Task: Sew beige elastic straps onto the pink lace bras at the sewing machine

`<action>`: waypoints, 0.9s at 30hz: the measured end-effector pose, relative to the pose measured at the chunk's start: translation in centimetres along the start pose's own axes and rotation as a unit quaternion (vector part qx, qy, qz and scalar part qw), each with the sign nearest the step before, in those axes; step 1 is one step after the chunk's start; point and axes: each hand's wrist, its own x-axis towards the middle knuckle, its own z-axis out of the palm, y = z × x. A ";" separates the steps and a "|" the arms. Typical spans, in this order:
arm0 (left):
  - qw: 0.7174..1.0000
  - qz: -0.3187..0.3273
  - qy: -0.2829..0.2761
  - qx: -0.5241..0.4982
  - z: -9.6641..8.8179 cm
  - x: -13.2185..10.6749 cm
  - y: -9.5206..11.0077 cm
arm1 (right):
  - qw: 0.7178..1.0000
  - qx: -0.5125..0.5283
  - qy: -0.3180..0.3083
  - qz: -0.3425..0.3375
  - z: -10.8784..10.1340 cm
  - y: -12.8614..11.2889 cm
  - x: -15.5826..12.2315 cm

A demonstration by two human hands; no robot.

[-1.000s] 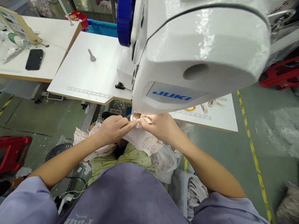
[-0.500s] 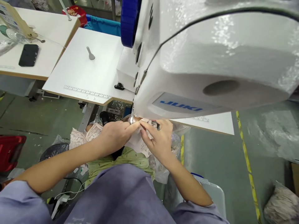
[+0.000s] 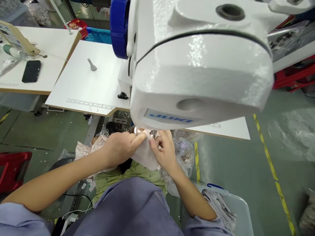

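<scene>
A pale pink cloth [image 3: 147,155] hangs from my two hands, just below the front end of a white JUKI sewing machine [image 3: 201,82]. My left hand [image 3: 122,148] is closed, its thumb and fingers pinching the cloth's upper edge. Close beside it, my right hand [image 3: 164,151] grips the same edge between thumb and curled fingers. The machine's head hides the sewing point and part of my right fingers. To the left of my left hand, pale pink lace cups [image 3: 85,149] rest over the lap.
The white machine table [image 3: 95,82] carries a grey spoon-shaped piece [image 3: 92,65] and a printed ruler. A black phone [image 3: 31,71] lies on the neighbouring table. A clear plastic bag [image 3: 183,152] hangs at right, above a plastic bin [image 3: 237,209] holding strips. A red stool [image 3: 13,170] stands at left.
The view has shifted, showing more of the machine's top. My right fingers have gone from stretched out to curled on the cloth, and more of the cloth now shows spread between my hands.
</scene>
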 end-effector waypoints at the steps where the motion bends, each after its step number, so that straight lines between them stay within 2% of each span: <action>1: 1.000 -0.012 0.000 0.001 -0.1 0.1 0.4 | 0.999 -0.030 -0.001 -0.015 -0.3 -0.3 0.4; 3: 0.999 -0.034 -0.005 0.005 -0.3 0.3 1.0 | 0.997 -0.070 0.006 -0.037 -1.1 -0.8 1.3; 6: 0.998 -0.055 -0.006 0.016 -0.2 0.6 1.7 | 0.996 -0.077 0.001 -0.037 -1.9 -0.9 2.7; 12: 0.994 -0.103 0.025 0.039 0.3 1.3 2.6 | 0.996 -0.058 -0.056 -0.031 -2.5 -0.2 5.2; 15: 0.993 -0.113 0.024 0.040 0.3 1.5 2.8 | 0.994 -0.050 -0.086 -0.037 -2.9 -0.1 6.1; 27: 0.992 -0.118 0.025 0.043 0.2 1.5 3.1 | 0.988 -0.033 -0.130 -0.074 -3.3 -0.7 7.5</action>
